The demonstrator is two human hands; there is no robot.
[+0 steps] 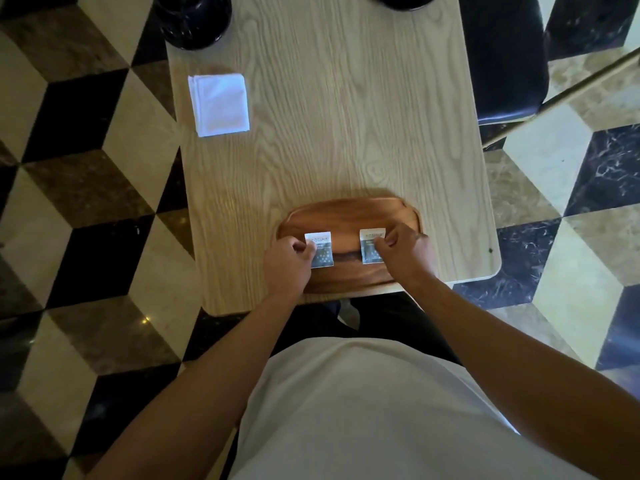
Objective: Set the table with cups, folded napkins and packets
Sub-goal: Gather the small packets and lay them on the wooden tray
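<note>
Head view: each hand's grip pinches one packet: left hand (289, 259) left packet (320, 250), right hand (405, 249) right packet (371, 245).

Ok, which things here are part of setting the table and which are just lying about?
Part of the job:
left packet, pinched by left hand
right packet, pinched by right hand
folded napkin
wooden tray

Lying about:
black chair
dark round object

café or restaurant | marble cube-pattern floor (86, 188) | wooden table (346, 116) | padded chair (502, 57)
</note>
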